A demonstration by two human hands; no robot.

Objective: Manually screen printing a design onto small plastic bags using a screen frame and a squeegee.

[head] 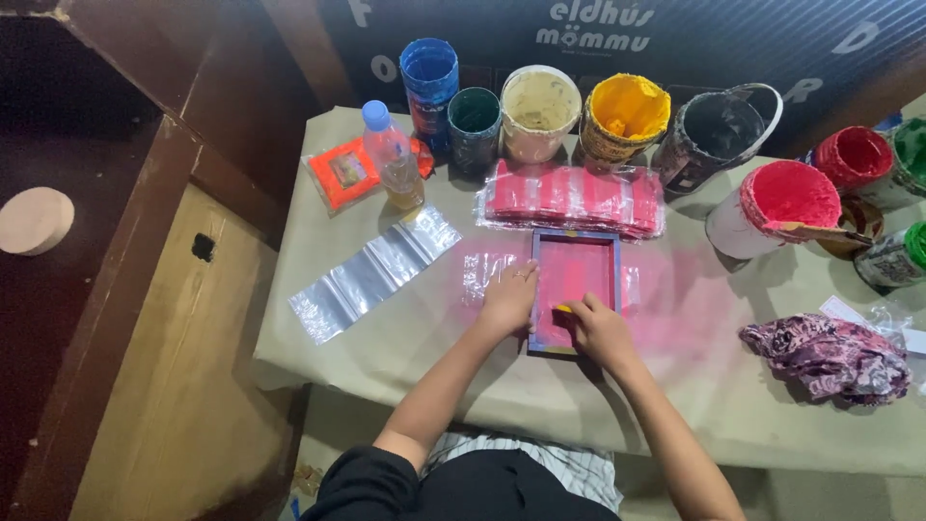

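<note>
- Your left hand (508, 299) lies flat, fingers spread, on the left rail of the small screen-printing frame (573, 289), pinning it to the paper-covered table (405, 357).
- Your right hand (600, 330) is closed around a small yellow squeegee (562, 309), its edge resting on the pink mesh near the frame's lower half.
- The frame sits at the table's centre, over a clear plastic bag (487, 270) whose edge shows out at the frame's 9 o'clock.
- By my reading, you are mid-stroke on a print pass, pulling pink ink across the mesh.
- The next move, as I judge it, calls for steady downward pressure from the left hand, so the frame does not slide on the slick bag, and an even drag of the squeegee.
- At 12 o'clock from the frame lies a stack of pink-striped bags (574, 201); beyond it stands a row of ink tubs, the yellow tub (627, 114) among them.
- At 10 o'clock lies a strip of blank clear bags (376, 273), with a plastic bottle (394, 156) further back.
- At 3 o'clock, well apart, lies a crumpled purple rag (828, 355).
</note>
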